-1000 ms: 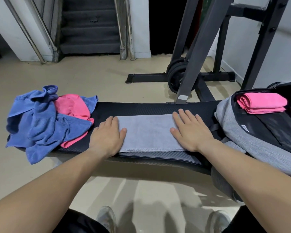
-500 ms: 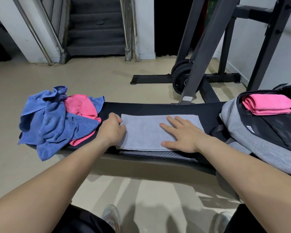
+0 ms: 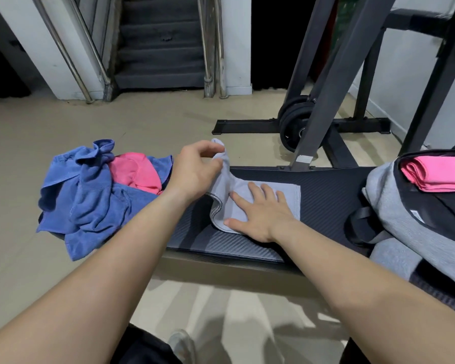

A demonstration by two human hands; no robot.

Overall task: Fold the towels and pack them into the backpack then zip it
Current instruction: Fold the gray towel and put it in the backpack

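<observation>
Folding the grey towel (image 3: 290, 198) on the black bench (image 3: 331, 195), in the middle of the frame. Pinching its left end between thumb and fingertips of the left hand (image 3: 195, 172), with that end raised off the pad and peaking just above the knuckles. Pinning the rest down with the right hand (image 3: 260, 214): fingers straight and spread, palm flat on the near part of the cloth, grasping nothing. Lying lengthwise along the bench, long axis running left to right across the frame, with the free right edge flat and bare just beyond the right fingertips. Calling next, by the look of it, for carrying the raised end rightward, over the pinning hand and toward that free edge, putting the crease roughly at the right index finger; probably also for sliding the right hand out ahead of the landing flap. Working the moving end with the nearer hand, the left, with the right one closer to the grey backpack (image 3: 394, 206), open at the right edge of the frame, one folded pink towel (image 3: 441, 174) lying in its mouth. Waiting at the left of the frame, on the bench's other end: a crumpled heap of blue towels (image 3: 95, 206) with an unfolded pink towel (image 3: 137, 169) tucked into it. Leaving much undone, then: this fold, the heap, the packing, the zip.
</observation>
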